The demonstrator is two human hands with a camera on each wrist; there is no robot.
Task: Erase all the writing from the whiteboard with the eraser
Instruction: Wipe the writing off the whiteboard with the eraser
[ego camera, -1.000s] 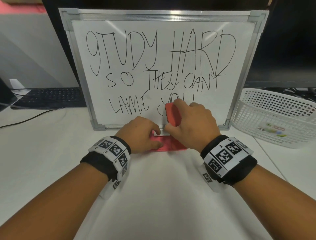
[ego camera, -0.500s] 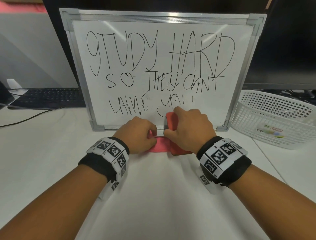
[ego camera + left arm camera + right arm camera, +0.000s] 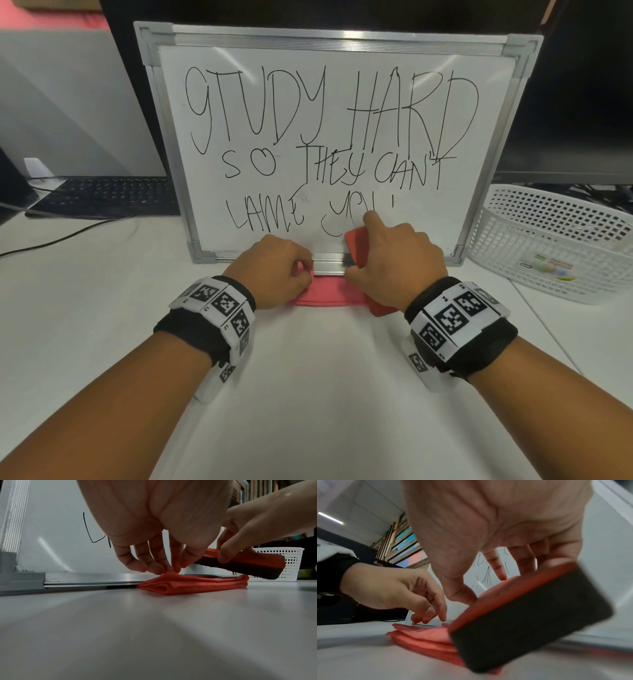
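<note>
The whiteboard (image 3: 445, 212) stands upright at the back of the table, covered in black writing. My right hand (image 3: 376, 250) grips the eraser (image 3: 356, 243), red on top with black felt below, held tilted just in front of the board's bottom edge. In the right wrist view the eraser (image 3: 530, 622) hangs over a folded red cloth (image 3: 423, 638). This cloth (image 3: 325, 291) lies on the table against the board's base. My left hand (image 3: 305, 270) curls down onto it, and its fingertips (image 3: 171, 569) pinch the cloth's (image 3: 197, 584) top fold.
A white plastic basket (image 3: 548, 246) sits to the right of the board. A black keyboard (image 3: 102, 195) and a cable (image 3: 68, 236) lie at the back left. A short metal ledge (image 3: 329, 267) juts from the board's bottom frame between my hands.
My right hand has lowered the eraser from the board's lowest line of writing and tipped it flatter over the cloth. My left hand has stayed on the cloth.
</note>
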